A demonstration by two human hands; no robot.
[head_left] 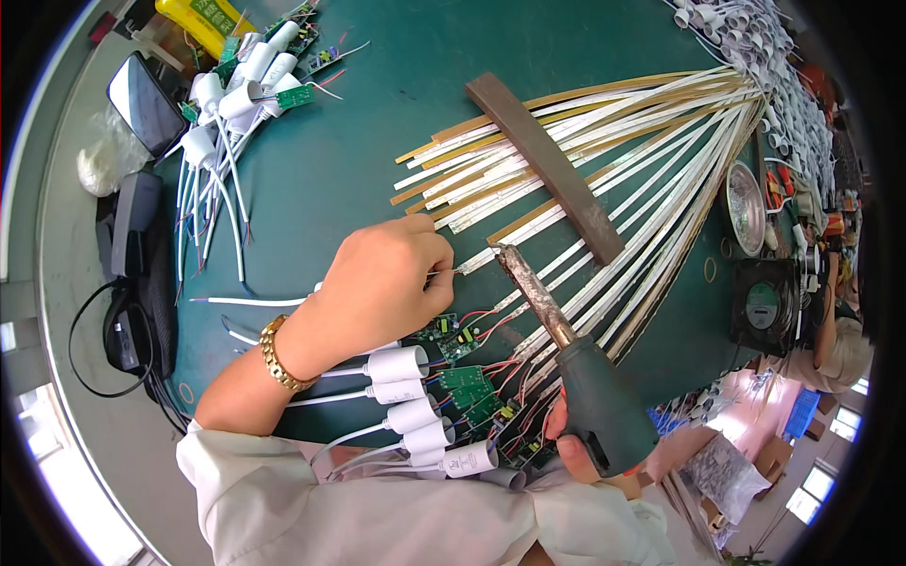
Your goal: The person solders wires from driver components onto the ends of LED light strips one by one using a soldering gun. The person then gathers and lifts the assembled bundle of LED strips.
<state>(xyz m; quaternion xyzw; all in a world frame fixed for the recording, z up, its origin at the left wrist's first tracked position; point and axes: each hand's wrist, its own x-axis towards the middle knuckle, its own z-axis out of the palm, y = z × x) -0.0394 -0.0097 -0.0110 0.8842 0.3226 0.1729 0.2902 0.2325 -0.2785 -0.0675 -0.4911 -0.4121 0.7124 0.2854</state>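
Observation:
My left hand (392,274), with a gold watch on its wrist, is closed in a pinch. Between its fingertips a thin wire (457,273) shows, meeting the end of a white LED strip (481,260); the rest of it is hidden by the hand. My right hand (574,455) grips the dark green handle of a soldering iron (604,406). The iron's tip is beside the strips, close to my left fingers. Green circuit boards (467,387) wired to white lamp caps (396,363) lie below, with red wires running to several strips.
A brown bar (547,170) lies across the fanned strips. More white caps with boards (241,94) are heaped at the far left, near a phone (146,104) and a black power adapter (135,222). On the right are a metal bowl (746,209) and a black fan (764,304).

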